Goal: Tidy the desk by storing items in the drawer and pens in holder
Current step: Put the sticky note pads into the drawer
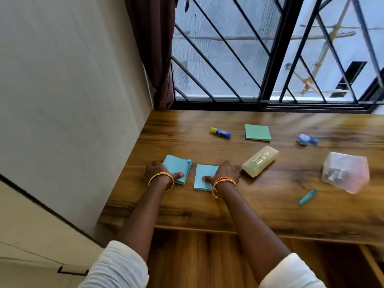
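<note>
Lying left of centre on the desk [270, 206], the left blue pad [179, 166] is pressed by the thumb of the left hand [157, 171], the right blue pad [204, 175] by that of the right hand [227, 171]; whether either pad is pinched cannot be told.

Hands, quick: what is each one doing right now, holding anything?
Left hand: grips the left blue notepad, thumb on top.
Right hand: grips the right blue notepad, thumb on top.
</note>
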